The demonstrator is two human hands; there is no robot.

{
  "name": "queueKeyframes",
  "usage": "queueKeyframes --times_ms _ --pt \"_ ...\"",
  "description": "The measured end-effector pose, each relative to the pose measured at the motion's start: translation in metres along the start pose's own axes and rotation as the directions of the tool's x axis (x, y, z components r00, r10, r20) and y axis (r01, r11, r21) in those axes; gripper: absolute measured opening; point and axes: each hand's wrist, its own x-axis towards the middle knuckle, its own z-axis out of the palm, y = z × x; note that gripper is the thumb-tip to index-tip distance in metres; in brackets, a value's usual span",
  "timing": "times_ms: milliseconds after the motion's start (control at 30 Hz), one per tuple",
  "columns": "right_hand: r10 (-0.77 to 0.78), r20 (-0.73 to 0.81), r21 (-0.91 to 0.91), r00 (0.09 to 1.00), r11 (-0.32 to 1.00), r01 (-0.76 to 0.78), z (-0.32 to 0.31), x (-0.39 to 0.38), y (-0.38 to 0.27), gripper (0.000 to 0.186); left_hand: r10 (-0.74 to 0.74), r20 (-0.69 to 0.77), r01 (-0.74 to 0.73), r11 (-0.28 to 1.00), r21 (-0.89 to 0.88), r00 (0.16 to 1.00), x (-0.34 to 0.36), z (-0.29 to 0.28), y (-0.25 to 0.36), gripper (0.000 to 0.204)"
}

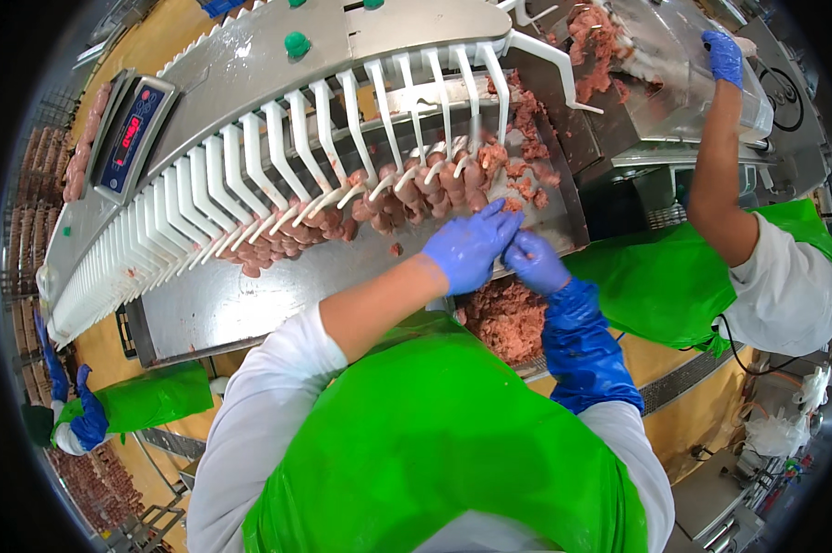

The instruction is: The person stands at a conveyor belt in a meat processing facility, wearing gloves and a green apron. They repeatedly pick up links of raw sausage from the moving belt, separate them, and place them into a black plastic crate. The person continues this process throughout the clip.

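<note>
Looking down from the head camera, the person's left hand (471, 247) and right hand (534, 261), both in blue gloves, meet at the near right end of a row of raw sausage links (407, 189) hung on a long curved rack of white plastic hooks (250, 175). The left grip is narrow, its fingertips pinched together at the end of the sausage string just beside the last hooks; the right grip is curled close under it, touching the left fingers, and whether it holds casing or meat cannot be told. The right forearm wears a blue sleeve guard (582, 346); the left forearm is bare up to a white sleeve. A green plastic apron (434, 452) covers the person's front.

The links drape over a steel counter (250, 300) that slopes beneath the hooks. Loose scraps of ground meat (526, 138) lie scattered on the steel beyond the hands, and a tub of ground meat (506, 318) sits just below the hands, partly hidden by them. The hooks stand between the camera and most of the links.

At the left, a digital scale display (132, 136) is mounted on the machine. At the upper right, a co-worker's gloved hand (725, 57) reaches up to a steel hopper (674, 83) with meat in it. At the lower left, another person's blue gloves (86, 415) show.
</note>
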Motion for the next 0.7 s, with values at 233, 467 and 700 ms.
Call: queueKeyframes --times_ms 233,467,700 --pt "-0.296 -0.15 -0.486 0.943 0.853 0.19 -0.044 -0.001 -0.071 0.02 -0.062 0.152 0.071 0.996 -0.053 0.987 0.026 -0.018 -0.013 0.02" --pt "-0.119 -0.289 -0.694 0.95 0.71 -0.122 0.002 0.046 0.053 0.015 -0.104 0.363 0.31 0.758 -0.574 0.926 0.011 -0.028 -0.036 0.023" --pt "0.337 -0.27 -0.385 0.902 0.821 -0.422 -0.009 0.053 0.135 0.046 -0.122 0.131 0.119 -0.1 -0.988 0.984 -0.009 -0.065 -0.028 0.021"
